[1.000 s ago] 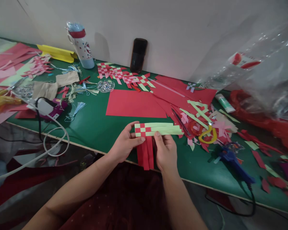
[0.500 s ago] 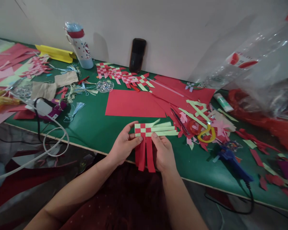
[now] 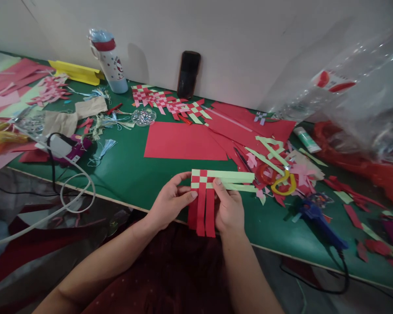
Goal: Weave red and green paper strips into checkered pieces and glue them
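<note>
Between my two hands is a piece of woven paper strips [image 3: 203, 179], checkered red and pale green at its top left corner. Its loose green strips point right and its loose red strips hang down toward me. My left hand [image 3: 172, 200] pinches the weave at its left edge, thumb in front and fingers behind. With the thumb on the front, my right hand [image 3: 229, 207] grips it near the right side of the checks; its other fingers are mostly hidden behind the paper. A flat red paper sheet [image 3: 183, 140] lies on the table just beyond.
On the green table [image 3: 127, 174] are yellow-handled scissors [image 3: 284, 181], a blue glue gun [image 3: 322, 222], a glue stick [image 3: 307, 139] and finished woven pieces [image 3: 163, 101]. A bottle [image 3: 109, 65] and a phone [image 3: 189, 74] stand by the wall. Tassels [image 3: 105, 150] and a white cable [image 3: 81, 170] lie left.
Both hands have shifted slightly right with the woven paper. The green strips, fanned apart before, now lie closer together and straighter to the right.
</note>
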Demonstrator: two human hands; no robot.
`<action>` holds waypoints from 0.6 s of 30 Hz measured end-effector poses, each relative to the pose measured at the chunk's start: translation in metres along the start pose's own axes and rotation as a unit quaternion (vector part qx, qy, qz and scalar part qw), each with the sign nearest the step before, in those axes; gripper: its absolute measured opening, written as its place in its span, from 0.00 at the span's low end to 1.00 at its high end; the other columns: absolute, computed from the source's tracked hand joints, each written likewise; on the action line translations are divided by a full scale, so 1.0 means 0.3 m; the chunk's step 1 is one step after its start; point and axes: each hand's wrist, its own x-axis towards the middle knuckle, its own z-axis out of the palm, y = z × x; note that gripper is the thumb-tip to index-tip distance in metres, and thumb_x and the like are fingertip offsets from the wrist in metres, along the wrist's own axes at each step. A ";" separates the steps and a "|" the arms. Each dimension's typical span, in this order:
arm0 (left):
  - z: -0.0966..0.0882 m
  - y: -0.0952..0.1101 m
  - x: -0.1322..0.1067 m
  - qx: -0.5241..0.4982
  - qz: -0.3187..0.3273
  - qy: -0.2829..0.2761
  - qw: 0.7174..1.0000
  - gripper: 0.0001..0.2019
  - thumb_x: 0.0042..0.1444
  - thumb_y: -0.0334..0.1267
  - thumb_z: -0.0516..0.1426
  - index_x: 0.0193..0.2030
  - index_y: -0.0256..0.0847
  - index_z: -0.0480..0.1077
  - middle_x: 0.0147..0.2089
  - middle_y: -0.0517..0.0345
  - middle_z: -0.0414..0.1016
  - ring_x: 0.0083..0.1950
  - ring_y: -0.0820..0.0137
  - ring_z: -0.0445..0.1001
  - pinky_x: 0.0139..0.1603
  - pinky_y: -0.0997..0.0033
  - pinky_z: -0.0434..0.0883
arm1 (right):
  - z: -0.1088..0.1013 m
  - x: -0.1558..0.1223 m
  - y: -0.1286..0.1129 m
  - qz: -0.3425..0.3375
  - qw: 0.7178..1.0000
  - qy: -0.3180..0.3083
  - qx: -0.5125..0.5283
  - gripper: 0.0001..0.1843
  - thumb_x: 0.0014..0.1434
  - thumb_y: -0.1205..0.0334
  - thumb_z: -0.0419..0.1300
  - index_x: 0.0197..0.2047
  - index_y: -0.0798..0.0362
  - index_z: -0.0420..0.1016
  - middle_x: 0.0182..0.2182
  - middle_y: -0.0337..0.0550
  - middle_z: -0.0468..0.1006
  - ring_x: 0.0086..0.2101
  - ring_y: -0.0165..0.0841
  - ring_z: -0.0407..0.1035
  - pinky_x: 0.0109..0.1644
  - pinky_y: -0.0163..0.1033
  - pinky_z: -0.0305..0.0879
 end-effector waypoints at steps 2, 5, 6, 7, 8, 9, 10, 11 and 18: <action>-0.010 0.001 -0.003 0.019 -0.012 0.007 1.000 0.19 0.53 0.42 0.66 0.48 0.37 0.71 0.34 0.57 0.78 0.35 0.74 0.76 0.40 0.73 0.74 | -0.005 0.001 -0.004 -0.014 1.000 0.012 -0.002 0.16 0.50 0.56 0.72 0.41 0.52 0.80 0.36 0.43 0.84 0.37 0.39 0.78 0.47 0.48 0.73; -0.020 -0.003 -0.001 0.028 -0.018 0.020 0.999 0.15 0.51 0.46 0.67 0.36 0.36 0.72 0.31 0.60 0.75 0.30 0.78 0.71 0.36 0.75 0.73 | -0.005 -0.002 -0.003 -0.025 0.999 0.021 -0.007 0.17 0.49 0.58 0.72 0.42 0.53 0.81 0.36 0.44 0.84 0.37 0.39 0.78 0.46 0.48 0.73; -0.021 -0.005 0.002 0.029 -0.019 0.023 0.999 0.16 0.51 0.46 0.67 0.34 0.35 0.72 0.31 0.60 0.74 0.30 0.78 0.71 0.35 0.76 0.72 | -0.003 -0.004 -0.001 -0.028 0.999 0.022 -0.008 0.17 0.50 0.58 0.72 0.42 0.54 0.81 0.36 0.44 0.84 0.37 0.39 0.78 0.46 0.48 0.73; -0.021 -0.006 0.005 0.030 -0.021 0.025 0.999 0.16 0.50 0.46 0.67 0.33 0.35 0.72 0.31 0.60 0.74 0.30 0.78 0.70 0.34 0.76 0.72 | 0.000 -0.004 0.002 -0.031 0.999 0.023 -0.009 0.17 0.50 0.57 0.71 0.43 0.54 0.81 0.37 0.44 0.84 0.37 0.39 0.78 0.45 0.48 0.73; -0.020 -0.007 0.008 0.031 -0.022 0.026 0.999 0.16 0.50 0.47 0.68 0.33 0.35 0.72 0.31 0.60 0.74 0.30 0.78 0.70 0.33 0.77 0.71 | 0.003 -0.005 0.005 -0.035 0.999 0.024 -0.009 0.17 0.51 0.57 0.71 0.44 0.53 0.80 0.37 0.44 0.84 0.37 0.39 0.78 0.45 0.49 0.73; -0.018 -0.008 0.011 0.032 -0.022 0.027 0.999 0.16 0.49 0.47 0.68 0.33 0.35 0.72 0.31 0.60 0.74 0.30 0.78 0.70 0.32 0.77 0.70 | 0.005 -0.005 0.008 -0.040 0.999 0.025 -0.009 0.18 0.51 0.56 0.71 0.45 0.53 0.80 0.37 0.44 0.84 0.38 0.39 0.78 0.46 0.49 0.73; -0.016 -0.008 0.013 0.031 -0.020 0.029 0.999 0.17 0.49 0.47 0.68 0.32 0.35 0.72 0.30 0.60 0.74 0.29 0.78 0.70 0.32 0.78 0.70 | 0.008 -0.005 0.010 -0.045 0.999 0.026 -0.009 0.19 0.51 0.56 0.71 0.46 0.53 0.80 0.37 0.44 0.84 0.38 0.39 0.78 0.46 0.49 0.73; -0.014 -0.008 0.015 0.029 -0.017 0.030 0.999 0.17 0.49 0.48 0.68 0.32 0.35 0.71 0.30 0.61 0.73 0.29 0.78 0.69 0.31 0.78 0.69 | 0.010 -0.005 0.013 -0.050 0.998 0.027 -0.010 0.20 0.51 0.56 0.71 0.46 0.53 0.80 0.37 0.45 0.84 0.39 0.40 0.78 0.46 0.49 0.73; 0.007 -0.017 0.012 0.012 0.001 0.032 0.999 0.20 0.48 0.51 0.68 0.28 0.37 0.66 0.25 0.66 0.66 0.26 0.80 0.64 0.30 0.78 0.67 | 0.013 -0.011 0.024 -0.074 0.996 0.044 -0.008 0.19 0.52 0.56 0.70 0.47 0.53 0.79 0.40 0.45 0.84 0.40 0.39 0.78 0.46 0.48 0.73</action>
